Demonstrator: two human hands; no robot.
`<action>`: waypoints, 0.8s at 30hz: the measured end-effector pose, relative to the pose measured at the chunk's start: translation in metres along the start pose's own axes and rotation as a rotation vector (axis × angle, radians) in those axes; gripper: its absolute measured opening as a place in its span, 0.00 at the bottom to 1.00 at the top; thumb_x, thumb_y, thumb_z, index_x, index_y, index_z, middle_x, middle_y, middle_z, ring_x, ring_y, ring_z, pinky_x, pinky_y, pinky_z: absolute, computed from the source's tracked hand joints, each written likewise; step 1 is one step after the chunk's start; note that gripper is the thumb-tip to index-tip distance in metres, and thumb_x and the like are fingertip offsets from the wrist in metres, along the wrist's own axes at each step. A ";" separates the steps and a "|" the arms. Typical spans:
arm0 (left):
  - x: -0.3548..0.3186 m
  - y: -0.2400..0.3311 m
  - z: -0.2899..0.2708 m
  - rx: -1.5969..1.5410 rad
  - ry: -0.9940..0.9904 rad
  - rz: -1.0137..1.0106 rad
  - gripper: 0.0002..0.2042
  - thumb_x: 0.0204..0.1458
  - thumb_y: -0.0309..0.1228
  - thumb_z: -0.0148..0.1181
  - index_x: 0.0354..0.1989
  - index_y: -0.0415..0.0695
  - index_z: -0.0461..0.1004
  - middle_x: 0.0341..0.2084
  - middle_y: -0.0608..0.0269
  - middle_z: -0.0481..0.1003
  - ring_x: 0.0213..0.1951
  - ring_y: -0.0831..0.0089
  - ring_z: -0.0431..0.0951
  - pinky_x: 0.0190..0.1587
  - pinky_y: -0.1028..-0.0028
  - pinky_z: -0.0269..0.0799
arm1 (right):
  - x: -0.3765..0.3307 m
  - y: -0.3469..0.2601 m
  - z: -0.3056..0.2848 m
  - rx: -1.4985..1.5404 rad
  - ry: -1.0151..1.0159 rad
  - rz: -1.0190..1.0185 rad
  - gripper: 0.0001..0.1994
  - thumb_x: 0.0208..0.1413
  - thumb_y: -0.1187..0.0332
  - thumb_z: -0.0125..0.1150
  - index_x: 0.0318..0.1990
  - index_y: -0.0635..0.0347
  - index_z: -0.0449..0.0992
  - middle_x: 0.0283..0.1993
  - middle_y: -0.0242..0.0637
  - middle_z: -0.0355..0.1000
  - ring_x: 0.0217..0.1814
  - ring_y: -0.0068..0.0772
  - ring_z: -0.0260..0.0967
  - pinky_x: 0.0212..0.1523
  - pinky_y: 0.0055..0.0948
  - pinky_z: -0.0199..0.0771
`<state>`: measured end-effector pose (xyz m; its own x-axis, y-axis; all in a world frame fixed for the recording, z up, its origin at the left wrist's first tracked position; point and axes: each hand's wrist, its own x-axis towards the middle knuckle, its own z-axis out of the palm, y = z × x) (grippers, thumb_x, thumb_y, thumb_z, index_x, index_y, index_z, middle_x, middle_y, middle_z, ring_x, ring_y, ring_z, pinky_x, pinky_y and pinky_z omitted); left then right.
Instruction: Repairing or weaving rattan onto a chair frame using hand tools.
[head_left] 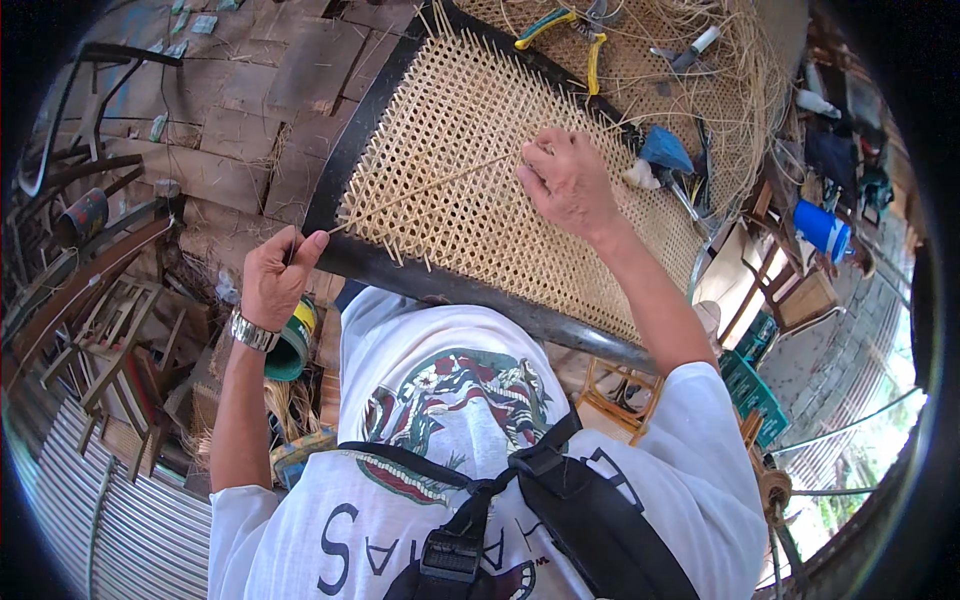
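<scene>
One dark-framed woven cane panel (480, 215): left hand (275, 275) pinches one cane strand (420, 190) at the frame edge; right hand (570, 180), fingers curled, presses the weave; two yellow-handled pliers (590, 45) beyond

Person wears a white short-sleeved T-shirt (450, 350) w/ a multicolour printed graphic in red, green & dark blue on the chest, plus dark block lettering lower down. Black webbing harness straps (560, 500) w/ a plastic buckle cross the front. Silver metal-link wristwatch (252, 332) on the left wrist.
</scene>
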<state>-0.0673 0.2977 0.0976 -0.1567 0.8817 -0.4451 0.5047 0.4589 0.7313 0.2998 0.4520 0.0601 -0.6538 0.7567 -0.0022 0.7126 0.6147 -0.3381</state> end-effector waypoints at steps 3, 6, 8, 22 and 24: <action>0.002 -0.004 0.002 -0.036 0.012 0.005 0.21 0.58 0.41 0.63 0.21 0.39 0.66 0.14 0.71 0.57 0.21 0.81 0.55 0.22 0.74 0.54 | 0.002 0.000 -0.001 -0.097 0.017 -0.036 0.10 0.52 0.59 0.62 0.32 0.54 0.75 0.39 0.38 0.68 0.40 0.41 0.67 0.40 0.40 0.71; 0.001 -0.003 0.002 -0.135 0.010 -0.003 0.20 0.57 0.41 0.63 0.21 0.40 0.66 0.15 0.74 0.57 0.22 0.82 0.55 0.22 0.76 0.53 | 0.009 0.015 -0.011 -0.071 -0.038 -0.073 0.11 0.55 0.58 0.60 0.33 0.57 0.75 0.37 0.39 0.68 0.40 0.40 0.68 0.40 0.40 0.71; -0.003 0.003 -0.002 -0.125 -0.039 -0.082 0.19 0.58 0.40 0.64 0.21 0.40 0.66 0.16 0.75 0.57 0.23 0.83 0.54 0.23 0.77 0.52 | 0.021 0.028 -0.019 0.357 -0.246 0.184 0.13 0.59 0.57 0.57 0.38 0.58 0.77 0.39 0.41 0.71 0.44 0.39 0.71 0.45 0.38 0.73; -0.015 0.083 -0.022 0.128 0.173 0.017 0.21 0.60 0.46 0.60 0.25 0.40 0.69 0.17 0.72 0.62 0.24 0.83 0.58 0.25 0.78 0.55 | 0.059 -0.047 -0.033 1.004 -0.178 -0.100 0.05 0.63 0.68 0.57 0.39 0.57 0.78 0.32 0.29 0.73 0.31 0.20 0.67 0.34 0.22 0.71; -0.009 0.087 -0.020 0.154 0.085 -0.138 0.20 0.62 0.47 0.54 0.32 0.39 0.72 0.20 0.68 0.69 0.25 0.80 0.66 0.28 0.77 0.62 | 0.054 -0.010 -0.053 1.198 -0.092 0.082 0.08 0.62 0.65 0.59 0.41 0.60 0.77 0.28 0.27 0.70 0.29 0.15 0.65 0.31 0.18 0.69</action>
<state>-0.0391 0.3323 0.1755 -0.3013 0.8205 -0.4858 0.5960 0.5597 0.5757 0.2711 0.4986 0.1132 -0.6677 0.7354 -0.1153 0.0961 -0.0684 -0.9930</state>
